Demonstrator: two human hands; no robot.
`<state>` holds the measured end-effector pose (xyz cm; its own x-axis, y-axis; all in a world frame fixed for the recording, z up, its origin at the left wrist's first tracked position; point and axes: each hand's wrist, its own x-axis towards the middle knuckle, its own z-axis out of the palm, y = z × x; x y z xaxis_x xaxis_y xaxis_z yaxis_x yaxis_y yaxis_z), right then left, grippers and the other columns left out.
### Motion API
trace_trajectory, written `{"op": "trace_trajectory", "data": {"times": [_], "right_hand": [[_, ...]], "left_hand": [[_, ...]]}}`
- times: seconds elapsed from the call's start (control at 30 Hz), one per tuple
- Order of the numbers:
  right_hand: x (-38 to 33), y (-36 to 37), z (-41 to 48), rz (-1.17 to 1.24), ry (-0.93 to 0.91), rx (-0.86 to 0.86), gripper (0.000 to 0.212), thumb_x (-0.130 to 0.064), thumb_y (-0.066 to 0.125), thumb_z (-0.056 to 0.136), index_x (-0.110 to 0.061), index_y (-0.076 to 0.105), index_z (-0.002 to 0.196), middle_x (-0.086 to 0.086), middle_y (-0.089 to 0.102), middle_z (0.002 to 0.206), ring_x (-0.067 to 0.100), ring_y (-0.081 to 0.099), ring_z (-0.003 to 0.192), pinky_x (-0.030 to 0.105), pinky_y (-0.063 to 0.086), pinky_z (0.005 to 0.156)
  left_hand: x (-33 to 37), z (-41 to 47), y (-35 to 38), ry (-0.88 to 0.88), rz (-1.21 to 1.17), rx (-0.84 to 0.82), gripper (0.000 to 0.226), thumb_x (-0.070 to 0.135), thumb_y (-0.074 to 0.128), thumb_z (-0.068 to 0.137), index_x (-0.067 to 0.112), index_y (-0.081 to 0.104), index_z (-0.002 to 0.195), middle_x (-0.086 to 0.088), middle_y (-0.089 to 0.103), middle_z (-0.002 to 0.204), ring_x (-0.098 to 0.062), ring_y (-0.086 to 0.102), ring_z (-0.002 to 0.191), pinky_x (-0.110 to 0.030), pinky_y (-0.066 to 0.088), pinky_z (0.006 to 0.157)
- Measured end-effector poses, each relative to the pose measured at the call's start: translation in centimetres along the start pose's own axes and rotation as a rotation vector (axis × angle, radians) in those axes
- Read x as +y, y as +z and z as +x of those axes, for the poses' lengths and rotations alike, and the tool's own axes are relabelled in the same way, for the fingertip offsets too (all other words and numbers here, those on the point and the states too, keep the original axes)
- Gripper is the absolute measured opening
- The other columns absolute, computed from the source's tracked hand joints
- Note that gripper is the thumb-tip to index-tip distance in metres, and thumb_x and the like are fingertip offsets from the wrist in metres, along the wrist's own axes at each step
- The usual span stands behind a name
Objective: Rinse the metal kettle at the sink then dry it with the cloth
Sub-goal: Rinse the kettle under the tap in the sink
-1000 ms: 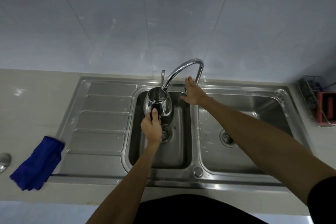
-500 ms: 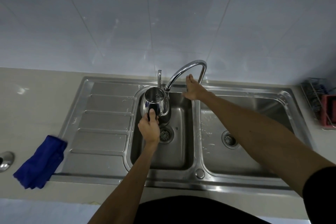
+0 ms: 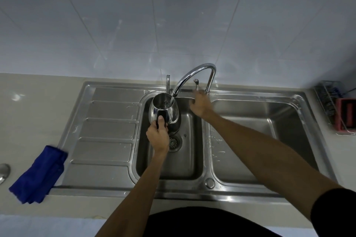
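A shiny metal kettle (image 3: 167,109) with no lid hangs over the small middle basin (image 3: 185,161) of the steel sink. My left hand (image 3: 158,135) grips its black handle from the near side. The curved tap (image 3: 194,75) has its spout over the kettle's open mouth, and a thin stream of water seems to run in. My right hand (image 3: 199,105) is blurred at the tap's base, just below the lever (image 3: 196,82); whether it touches the lever I cannot tell. A blue cloth (image 3: 37,175) lies on the counter at the left.
The ribbed draining board (image 3: 107,127) lies left of the basin, and a large wet basin (image 3: 265,140) lies right of it. A wire rack with a red item (image 3: 341,107) stands at the far right. A round metal lid (image 3: 2,172) rests at the left edge.
My right hand has slipped down from the tap's neck to its base beside the lever. The lever now stands uncovered. The kettle stays under the spout in my left hand.
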<state>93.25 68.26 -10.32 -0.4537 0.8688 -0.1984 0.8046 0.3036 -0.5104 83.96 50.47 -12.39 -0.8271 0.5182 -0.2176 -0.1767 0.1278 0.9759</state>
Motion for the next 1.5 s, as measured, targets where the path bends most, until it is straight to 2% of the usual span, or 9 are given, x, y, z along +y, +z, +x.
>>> {"op": "trace_trajectory", "data": {"times": [0.07, 0.27, 0.43, 0.6, 0.7, 0.77, 1.07, 1.23, 1.5], "right_hand": [[0.1, 1.3, -1.1, 0.148, 0.118, -0.107, 0.036, -0.029, 0.058, 0.098, 0.0, 0.063, 0.118, 0.017, 0.068, 0.112, 0.029, 0.065, 0.102, 0.041, 0.053, 0.094], [-1.0, 3.2, -3.5, 0.761, 0.564, -0.435, 0.065, -0.062, 0.042, 0.097, -0.01, 0.051, 0.136, 0.02, 0.056, 0.13, 0.035, 0.061, 0.109, 0.046, 0.053, 0.096], [-2.3, 2.7, -5.1, 1.149, 0.754, -0.491, 0.057, -0.058, 0.042, 0.099, -0.004, 0.046, 0.119, 0.018, 0.059, 0.1, 0.036, 0.056, 0.109, 0.049, 0.042, 0.102], [-3.1, 2.9, -6.3, 1.417, 0.88, -0.478, 0.059, -0.05, 0.038, 0.101, 0.006, 0.054, 0.097, 0.022, 0.061, 0.096, 0.035, 0.06, 0.092, 0.048, 0.047, 0.081], [-2.9, 4.0, -6.4, 1.557, 0.903, -0.433, 0.062, -0.047, 0.034, 0.1, 0.007, 0.063, 0.112, 0.024, 0.068, 0.102, 0.036, 0.064, 0.1, 0.048, 0.053, 0.081], [-2.8, 4.6, -6.3, 1.595, 0.922, -0.396, 0.064, -0.046, 0.034, 0.098, 0.009, 0.061, 0.119, 0.026, 0.067, 0.107, 0.037, 0.063, 0.106, 0.049, 0.052, 0.093], [-3.3, 3.7, -6.9, 1.65, 0.954, -0.361, 0.059, -0.046, 0.036, 0.099, 0.007, 0.063, 0.105, 0.024, 0.066, 0.097, 0.035, 0.061, 0.09, 0.045, 0.052, 0.072], [-2.9, 4.1, -7.1, 1.619, 0.988, -0.382, 0.064, -0.05, 0.038, 0.097, 0.008, 0.063, 0.108, 0.027, 0.066, 0.103, 0.037, 0.061, 0.096, 0.048, 0.053, 0.077], [-1.4, 5.4, -6.6, 1.533, 1.025, -0.281, 0.072, -0.058, 0.043, 0.084, -0.004, 0.065, 0.125, 0.022, 0.067, 0.124, 0.037, 0.061, 0.116, 0.05, 0.05, 0.098]], "left_hand": [[0.2, -0.3, 0.3, 0.018, 0.01, 0.002, 0.036, 0.033, 0.055, 0.099, 0.019, 0.062, 0.067, 0.007, 0.058, 0.057, -0.009, 0.051, 0.05, -0.028, 0.042, 0.055], [0.6, -0.6, 0.4, 0.022, 0.021, -0.011, 0.038, 0.028, 0.055, 0.102, 0.018, 0.06, 0.066, 0.005, 0.056, 0.056, -0.002, 0.049, 0.045, -0.027, 0.041, 0.052], [0.8, -0.9, 0.3, 0.014, -0.022, -0.021, 0.034, 0.042, 0.056, 0.093, 0.022, 0.062, 0.066, 0.008, 0.058, 0.055, -0.007, 0.05, 0.048, -0.027, 0.042, 0.055], [0.9, -1.2, 0.3, 0.024, -0.035, -0.008, 0.037, 0.046, 0.055, 0.091, 0.021, 0.061, 0.065, 0.01, 0.058, 0.05, -0.009, 0.05, 0.049, -0.028, 0.042, 0.056], [1.1, -1.6, 0.2, 0.042, -0.034, -0.042, 0.037, 0.05, 0.055, 0.089, 0.022, 0.061, 0.066, 0.012, 0.058, 0.05, -0.008, 0.048, 0.048, -0.027, 0.041, 0.054], [1.2, -1.8, 0.1, 0.048, -0.035, -0.049, 0.039, 0.054, 0.055, 0.087, 0.021, 0.061, 0.066, 0.012, 0.058, 0.051, -0.008, 0.048, 0.048, -0.027, 0.04, 0.053], [2.1, -1.7, -1.0, 0.075, 0.029, -0.184, 0.04, 0.051, 0.053, 0.091, 0.017, 0.062, 0.071, 0.005, 0.057, 0.06, -0.011, 0.049, 0.052, -0.027, 0.04, 0.052], [2.0, -1.9, -1.1, 0.051, 0.072, -0.232, 0.033, 0.025, 0.052, 0.104, 0.014, 0.063, 0.075, 0.004, 0.057, 0.062, -0.004, 0.05, 0.053, -0.023, 0.043, 0.054], [1.5, -2.2, -1.9, -0.013, 0.088, -0.312, 0.036, 0.023, 0.049, 0.106, 0.009, 0.063, 0.077, -0.001, 0.057, 0.062, -0.009, 0.052, 0.053, -0.023, 0.045, 0.054]]}}
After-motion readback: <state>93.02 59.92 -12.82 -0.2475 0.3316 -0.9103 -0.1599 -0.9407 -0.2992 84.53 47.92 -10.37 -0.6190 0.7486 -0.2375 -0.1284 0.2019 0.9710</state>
